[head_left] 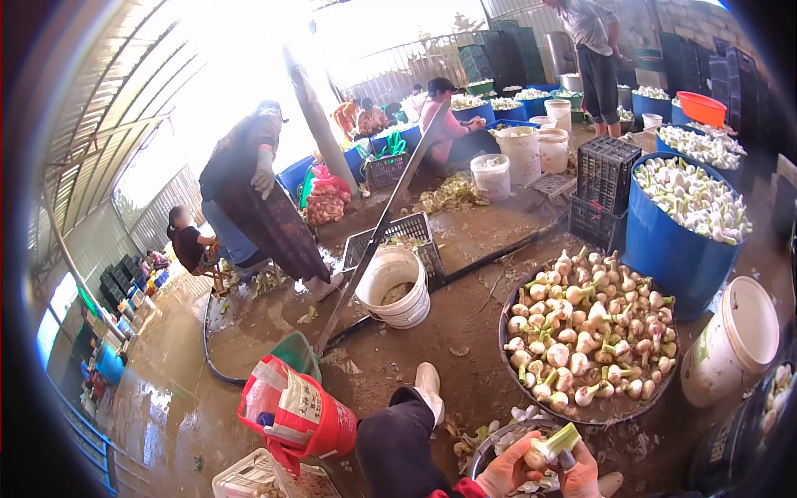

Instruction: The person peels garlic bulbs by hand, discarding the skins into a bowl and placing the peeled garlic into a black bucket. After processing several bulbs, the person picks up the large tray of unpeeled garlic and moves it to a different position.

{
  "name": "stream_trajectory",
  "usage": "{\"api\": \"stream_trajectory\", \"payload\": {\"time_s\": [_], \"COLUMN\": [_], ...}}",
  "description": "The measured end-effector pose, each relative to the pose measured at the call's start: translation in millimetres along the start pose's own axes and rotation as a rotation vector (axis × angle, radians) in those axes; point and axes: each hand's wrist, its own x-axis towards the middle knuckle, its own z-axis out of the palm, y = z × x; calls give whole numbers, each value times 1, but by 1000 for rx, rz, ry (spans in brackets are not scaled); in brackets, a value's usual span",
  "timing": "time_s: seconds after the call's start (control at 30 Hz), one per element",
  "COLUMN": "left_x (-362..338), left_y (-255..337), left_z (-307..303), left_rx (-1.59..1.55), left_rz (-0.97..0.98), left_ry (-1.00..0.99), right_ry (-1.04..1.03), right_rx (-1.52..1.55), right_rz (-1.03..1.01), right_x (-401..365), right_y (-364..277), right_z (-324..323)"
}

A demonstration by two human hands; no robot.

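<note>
Wet brown floor [465, 357] runs through the whole work area, leaves and scraps on it. Standing co-worker [249, 174] far left of centre, gloved, dark apron. Big blue barrel [664, 253] on the right, heaped with pale trimmed garlic [689, 195]. In front of it, near right: wide round tub [598, 421], full of garlic bulbs [589, 332] with short stems on. Near left: red bucket [336, 427] with a printed bag [300, 402] in it. White bucket [403, 309] mid-scene, by a black crate [427, 249]. Basin [481, 452] at the near edge, directly under the hands, partly hidden. Left hand [505, 470] grips one garlic bulb [538, 456], green stem toward the right. Right hand [579, 476] has fingers curled beside the stem; small grey piece [567, 459] at its fingertips, can't tell what it is or whether it's gripped.
</note>
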Motion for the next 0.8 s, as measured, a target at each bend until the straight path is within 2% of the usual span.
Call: {"api": "stream_trajectory", "payload": {"time_s": [0.03,0.1,0.13,0.17,0.23,0.3,0.33,0.37,0.4,0.43,0.47,0.5,0.57,0.63,0.7,0.8], "left_x": [2,8,6,8,12,13,11,10,13,21,32,16,8,3,9,18], "left_y": [-2,-9,-17,-18,-18,-6,3,9,6,-2,-14,-10,-14,-22,-29,-16], "left_z": [-2,-9,-10,-13,-18,-27,-25,-19,-22,-35,-69,-37,-16,6,-6,-28], "left_rx": [-2,472,773,778,659,189,179,169,365,459,432,506,563,656,743,853], "left_rz": [-2,148,331,337,382,78,-36,-161,-31,60,131,233,277,381,510,600], "left_ry": [2,-71,-29,-31,11,-38,61,159,352,418,411,310,154,19,48,168], "right_ry": [-15,23,55,84,108,95,92,78,98,143,138,149,286,265,111,36], "right_rx": [118,47,-22,-90,-35,-25,-9,-33,57,142,204,265,92,-65,2,-176], "right_rz": [69,21,-34,-93,-67,-42,0,-43,-103,-160,-158,-158,-102,-202,-234,-190], "right_x": [-1,-5,-5,-3,-5,-8,-3,1,14,20,15,11,17,20,13,8], "right_y": [2,7,9,9,0,2,15,25,40,56,48,37,50,63,64,55], "right_z": [0,-3,-4,-2,6,4,0,0,4,2,4,7,-5,-7,-4,-1]}}
